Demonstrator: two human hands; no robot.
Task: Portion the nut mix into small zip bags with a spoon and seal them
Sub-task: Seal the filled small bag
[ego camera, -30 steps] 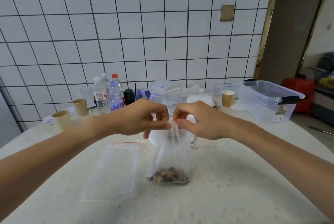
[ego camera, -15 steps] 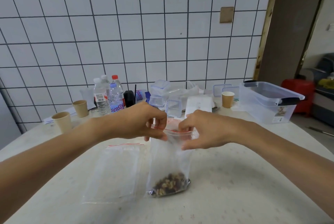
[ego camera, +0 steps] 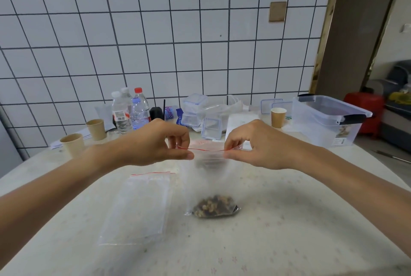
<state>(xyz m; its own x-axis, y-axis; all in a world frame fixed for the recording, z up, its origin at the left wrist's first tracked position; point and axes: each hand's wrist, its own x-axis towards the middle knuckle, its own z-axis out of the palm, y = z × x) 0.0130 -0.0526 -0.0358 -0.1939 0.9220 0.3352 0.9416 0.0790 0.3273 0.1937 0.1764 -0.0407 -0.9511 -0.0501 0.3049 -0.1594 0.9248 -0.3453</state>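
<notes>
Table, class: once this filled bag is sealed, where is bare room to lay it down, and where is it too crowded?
Bare table lies right of the filled bag, under the right hand, and along the near edge. The empty bag takes the patch under the left hand. The back is crowded: bottles, paper cups, clear bin.

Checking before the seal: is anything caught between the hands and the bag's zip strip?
Nothing visible. The left hand and right hand pinch the two ends of the filled bag's red zip strip directly; the nut mix sits at the bottom.
</notes>
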